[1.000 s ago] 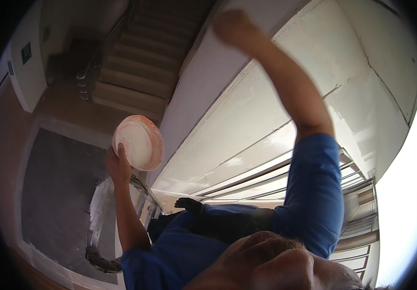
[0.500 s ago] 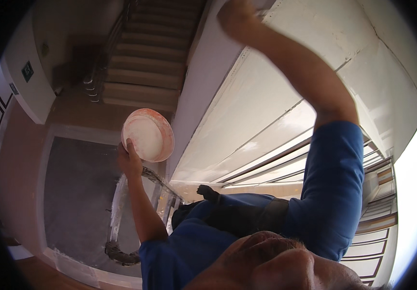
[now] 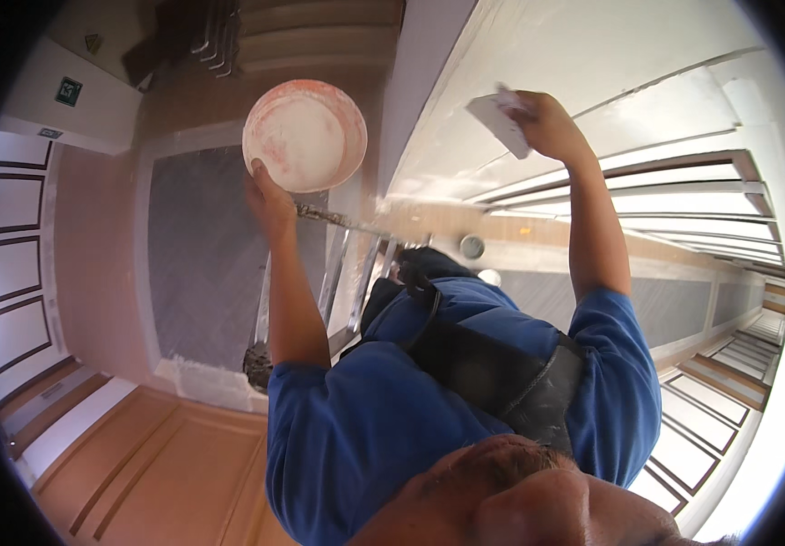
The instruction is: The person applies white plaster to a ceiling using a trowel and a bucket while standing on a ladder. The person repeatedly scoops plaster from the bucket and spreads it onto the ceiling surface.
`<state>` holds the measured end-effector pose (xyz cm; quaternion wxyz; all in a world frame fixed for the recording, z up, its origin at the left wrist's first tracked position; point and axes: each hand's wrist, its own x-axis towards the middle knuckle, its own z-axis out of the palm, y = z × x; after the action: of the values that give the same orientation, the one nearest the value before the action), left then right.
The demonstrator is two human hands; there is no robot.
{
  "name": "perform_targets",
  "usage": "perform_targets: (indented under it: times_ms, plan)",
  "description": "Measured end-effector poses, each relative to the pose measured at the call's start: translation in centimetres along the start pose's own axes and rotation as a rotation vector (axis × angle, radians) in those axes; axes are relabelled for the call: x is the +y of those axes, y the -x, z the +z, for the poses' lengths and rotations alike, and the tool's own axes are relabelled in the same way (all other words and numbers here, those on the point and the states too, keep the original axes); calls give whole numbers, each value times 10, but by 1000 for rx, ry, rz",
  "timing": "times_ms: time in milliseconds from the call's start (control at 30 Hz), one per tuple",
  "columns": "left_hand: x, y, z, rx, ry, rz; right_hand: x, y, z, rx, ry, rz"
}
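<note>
I see the left hand (image 3: 271, 202) clasping the bowl (image 3: 352, 136) by its rim, out to the left, probably keeping the paste (image 3: 294, 141) from spilling, and the right hand (image 3: 545, 127) gripping a scraper (image 3: 500, 126) near the white panel (image 3: 583, 64).

The person wears a plain blue shirt (image 3: 383, 400) of soft, creased cloth. Its left sleeve (image 3: 306, 409) and right sleeve (image 3: 615, 355) are short and loose, leaving the forearms bare. The left hand (image 3: 271, 202) and right hand (image 3: 549, 129) are ungloved. A wide black band (image 3: 465, 364) lies across the shirt, with a pale seam line where it meets a greyer, scuffed-looking section.
</note>
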<state>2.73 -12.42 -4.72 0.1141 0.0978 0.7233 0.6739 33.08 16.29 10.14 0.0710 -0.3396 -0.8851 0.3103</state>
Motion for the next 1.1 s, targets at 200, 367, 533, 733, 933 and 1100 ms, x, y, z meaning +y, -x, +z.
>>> perform_targets:
  times_ms: [200, 367, 533, 733, 933, 1100]
  plan:
    - [-6, -5, 6, -12, 157, 46, 83, 66, 65, 319, -359, 375]
    - [4, -1, 9, -7, 80, 31, 116, 82, 91, 394, -807, 479]
    - [6, 2, 10, -18, 139, -31, 130, 86, 96, 451, -1310, 428]
    - [2, 1, 15, 33, 219, 101, 165, 87, 124, 361, -1588, 441]
    - [-1, 0, 10, 88, 360, 100, 201, 88, 181, -51, -1585, 481]
    - [-15, -16, 6, 97, 329, 265, 215, 56, 249, -69, -1384, 390]
